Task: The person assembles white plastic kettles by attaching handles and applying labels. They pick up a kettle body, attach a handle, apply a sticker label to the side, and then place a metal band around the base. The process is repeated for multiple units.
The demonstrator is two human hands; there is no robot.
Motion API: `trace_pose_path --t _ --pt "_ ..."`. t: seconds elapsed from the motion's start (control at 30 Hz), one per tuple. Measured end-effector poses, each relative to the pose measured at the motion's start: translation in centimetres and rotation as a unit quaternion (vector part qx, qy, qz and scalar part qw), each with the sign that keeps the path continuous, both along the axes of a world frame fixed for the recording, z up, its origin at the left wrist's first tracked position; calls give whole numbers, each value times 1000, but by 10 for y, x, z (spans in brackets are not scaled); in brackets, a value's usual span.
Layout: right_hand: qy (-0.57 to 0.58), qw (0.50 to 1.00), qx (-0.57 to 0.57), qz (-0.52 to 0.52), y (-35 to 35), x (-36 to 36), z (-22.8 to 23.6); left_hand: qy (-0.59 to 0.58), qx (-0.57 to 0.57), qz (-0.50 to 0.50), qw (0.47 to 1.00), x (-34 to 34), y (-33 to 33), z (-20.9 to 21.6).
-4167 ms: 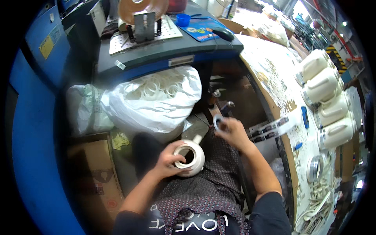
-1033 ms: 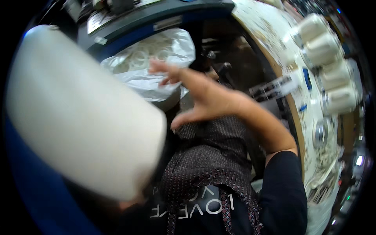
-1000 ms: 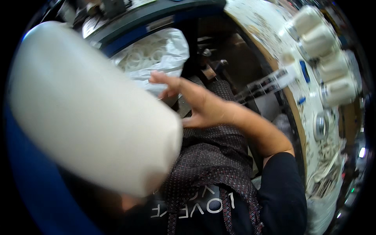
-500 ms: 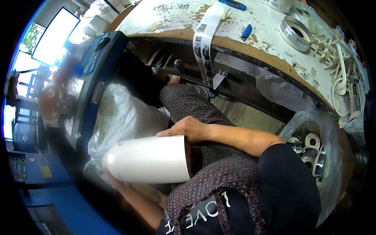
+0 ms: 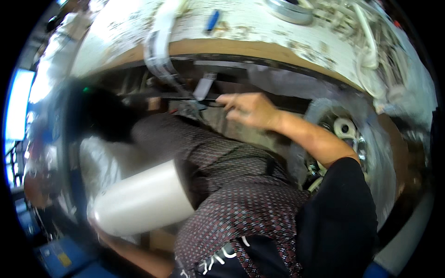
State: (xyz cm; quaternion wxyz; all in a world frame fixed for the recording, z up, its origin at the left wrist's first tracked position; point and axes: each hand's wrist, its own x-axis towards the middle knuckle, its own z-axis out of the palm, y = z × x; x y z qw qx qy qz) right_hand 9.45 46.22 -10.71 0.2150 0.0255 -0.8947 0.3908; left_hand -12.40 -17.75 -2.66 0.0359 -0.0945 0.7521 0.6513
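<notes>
The cream cylinder lies on a slant in the lower left of the frame, its rounded, narrower end pointing to the left edge and its wide end facing the lap, against or just beside the patterned apron. The left hand is at that rounded end, coming up from below, and seems to be grasping it there; most of its fingers are behind the cylinder and blurred, so how tightly they close cannot be made out. The whole length of the cylinder runs out from this grip toward the middle of the frame. The right hand is well apart from it, above the centre of the frame, with fingers parted and nothing visible in them, near the lower end of a hanging label strip. That strip drops over the edge of the worn white table across the top. On the table lie a small blue object and a silvery ring. Right of centre, below the table edge, a clear plastic bag holds round cream and metallic parts.
</notes>
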Motion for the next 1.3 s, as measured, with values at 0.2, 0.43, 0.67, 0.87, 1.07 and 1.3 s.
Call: trace_pose_path --t 0.2,0.43,0.67,0.87,1.07,1.3 --pt "-63 823 -138 -548 141 232 -66 105 -199 14 974 19 151 27" --pt "-590 681 -118 -419 69 372 -212 -6 33 38 999 -13 92 18" --pt "-581 533 -425 -444 23 334 -272 11 111 -27 993 -2 95 12" --pt "-623 615 -285 -391 72 380 -260 -27 128 -2 991 1 114 7" --pt "-600 519 339 -506 111 371 -109 31 115 -52 992 -5 82 -11" --pt "-588 415 80 -690 83 458 -106 -39 194 24 980 -4 93 -25"
